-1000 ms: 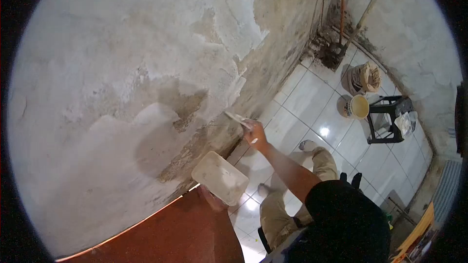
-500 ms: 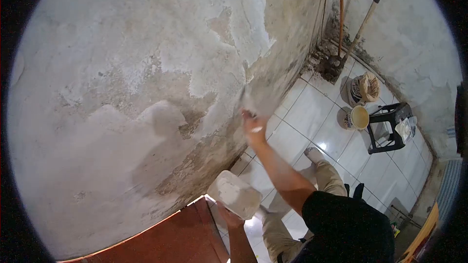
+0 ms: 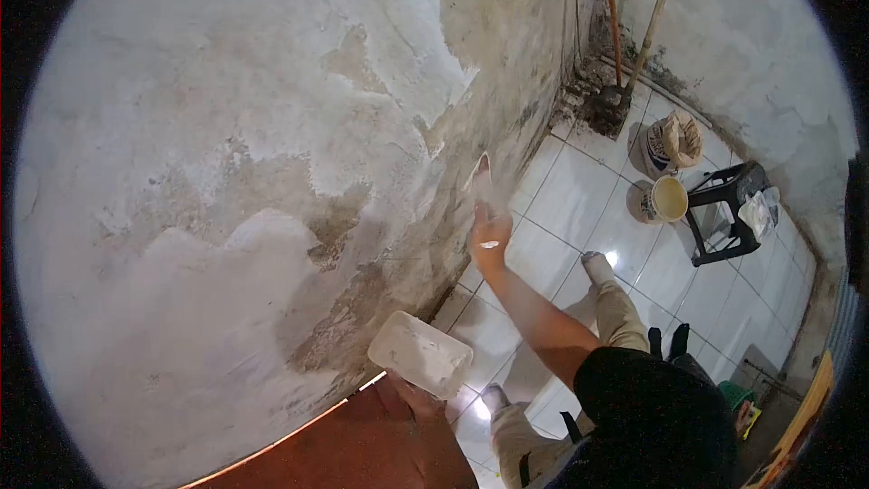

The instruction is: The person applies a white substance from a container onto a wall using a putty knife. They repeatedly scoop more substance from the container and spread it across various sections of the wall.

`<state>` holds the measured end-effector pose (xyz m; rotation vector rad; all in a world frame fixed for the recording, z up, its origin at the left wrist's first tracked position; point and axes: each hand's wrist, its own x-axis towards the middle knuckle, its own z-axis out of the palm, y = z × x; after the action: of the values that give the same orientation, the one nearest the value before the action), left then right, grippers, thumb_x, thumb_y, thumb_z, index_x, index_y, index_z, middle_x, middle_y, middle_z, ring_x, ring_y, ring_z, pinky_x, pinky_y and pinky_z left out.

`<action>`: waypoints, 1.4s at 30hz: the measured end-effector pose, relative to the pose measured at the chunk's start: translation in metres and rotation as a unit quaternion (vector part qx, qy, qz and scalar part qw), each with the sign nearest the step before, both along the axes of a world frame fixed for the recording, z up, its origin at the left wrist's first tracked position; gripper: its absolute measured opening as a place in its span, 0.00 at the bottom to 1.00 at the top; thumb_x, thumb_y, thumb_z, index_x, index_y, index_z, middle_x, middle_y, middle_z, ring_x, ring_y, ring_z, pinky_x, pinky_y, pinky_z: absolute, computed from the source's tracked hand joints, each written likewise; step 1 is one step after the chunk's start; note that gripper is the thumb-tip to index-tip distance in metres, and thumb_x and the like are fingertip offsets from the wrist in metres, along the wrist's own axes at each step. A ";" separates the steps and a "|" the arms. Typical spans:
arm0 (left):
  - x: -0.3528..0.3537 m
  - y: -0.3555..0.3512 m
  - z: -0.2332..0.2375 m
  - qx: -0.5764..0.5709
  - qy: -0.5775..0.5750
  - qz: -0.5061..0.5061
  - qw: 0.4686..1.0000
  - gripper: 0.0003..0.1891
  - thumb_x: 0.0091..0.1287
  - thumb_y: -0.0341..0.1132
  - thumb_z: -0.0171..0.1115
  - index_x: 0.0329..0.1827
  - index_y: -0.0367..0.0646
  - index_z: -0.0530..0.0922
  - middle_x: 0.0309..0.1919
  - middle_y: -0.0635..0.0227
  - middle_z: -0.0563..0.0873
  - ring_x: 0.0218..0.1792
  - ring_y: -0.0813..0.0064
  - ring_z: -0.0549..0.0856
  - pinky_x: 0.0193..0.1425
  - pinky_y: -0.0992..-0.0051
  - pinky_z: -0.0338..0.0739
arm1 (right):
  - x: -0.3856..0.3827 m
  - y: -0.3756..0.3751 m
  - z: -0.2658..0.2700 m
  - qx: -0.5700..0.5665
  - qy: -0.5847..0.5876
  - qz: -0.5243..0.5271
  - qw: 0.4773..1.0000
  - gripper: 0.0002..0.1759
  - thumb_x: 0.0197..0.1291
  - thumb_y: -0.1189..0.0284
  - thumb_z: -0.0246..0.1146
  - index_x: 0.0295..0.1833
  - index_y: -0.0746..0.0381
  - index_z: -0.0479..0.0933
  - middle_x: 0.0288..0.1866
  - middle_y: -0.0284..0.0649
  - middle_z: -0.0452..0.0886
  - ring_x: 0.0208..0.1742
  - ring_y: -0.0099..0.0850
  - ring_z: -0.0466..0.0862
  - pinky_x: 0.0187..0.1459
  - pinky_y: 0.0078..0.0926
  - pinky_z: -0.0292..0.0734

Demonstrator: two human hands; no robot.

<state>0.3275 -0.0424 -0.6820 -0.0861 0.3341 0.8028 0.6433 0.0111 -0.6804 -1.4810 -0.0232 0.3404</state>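
My right hand [image 3: 490, 237] is closed round a blurred putty knife [image 3: 481, 170], its blade edged in white and held close to the stained, patchy wall [image 3: 380, 244]. A white smear shows on the back of that hand. Lower down, my left hand [image 3: 416, 396] grips a white rectangular plastic tub [image 3: 420, 355] from below, and its fingers are partly hidden under it. White residue coats the inside of the tub. Rough white plaster patches [image 3: 425, 32] spread over the wall above bare, darker areas.
A reddish-brown panel [image 3: 353, 448] lies at the lower left. On the tiled floor [image 3: 579, 190] stand an open sack [image 3: 681, 140], a cream bucket [image 3: 669, 199] and a black stool [image 3: 729, 208] with a plastic bag. Pipes [image 3: 652, 23] rise in the far corner beside dirt.
My right hand has moved slightly right and down, with the putty knife swung away from the white plaster edge. The tub has shifted a little left. The whole view has shifted somewhat.
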 end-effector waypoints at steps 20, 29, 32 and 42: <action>0.038 -0.032 -0.007 0.076 0.157 0.089 0.981 0.36 0.67 0.62 0.49 0.71 0.49 0.60 0.64 0.63 0.71 0.61 0.58 0.73 0.63 0.51 0.72 | 0.006 -0.005 -0.116 0.158 0.218 0.145 0.952 0.05 0.59 0.74 0.61 0.38 0.65 0.76 0.32 0.39 0.80 0.34 0.31 0.80 0.36 0.33 0.76; 0.022 -0.031 0.023 0.117 0.239 0.157 0.951 0.35 0.69 0.63 0.46 0.71 0.49 0.60 0.63 0.63 0.71 0.60 0.58 0.75 0.62 0.53 0.74 | -0.028 0.024 0.036 -0.002 0.064 0.226 0.972 0.11 0.64 0.70 0.57 0.49 0.64 0.75 0.30 0.30 0.78 0.30 0.26 0.75 0.36 0.27 0.71; 0.046 -0.030 0.051 0.146 0.258 0.169 0.940 0.35 0.69 0.62 0.47 0.71 0.48 0.60 0.63 0.63 0.71 0.60 0.59 0.75 0.61 0.54 0.75 | -0.053 0.017 0.035 0.067 -0.126 0.214 0.966 0.18 0.63 0.69 0.60 0.54 0.71 0.75 0.30 0.50 0.81 0.28 0.34 0.76 0.35 0.36 0.71; 0.071 -0.024 0.069 0.172 0.304 0.132 0.928 0.35 0.68 0.63 0.48 0.70 0.47 0.62 0.61 0.65 0.73 0.59 0.61 0.76 0.59 0.57 0.76 | 0.003 -0.039 0.026 -0.020 -0.112 0.179 0.977 0.15 0.63 0.67 0.60 0.40 0.70 0.80 0.30 0.52 0.82 0.27 0.30 0.80 0.33 0.31 0.72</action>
<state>0.3980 -0.0665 -0.6127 0.4675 0.7722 1.1382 0.6460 -0.0280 -0.6546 -1.5482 -0.4703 0.4639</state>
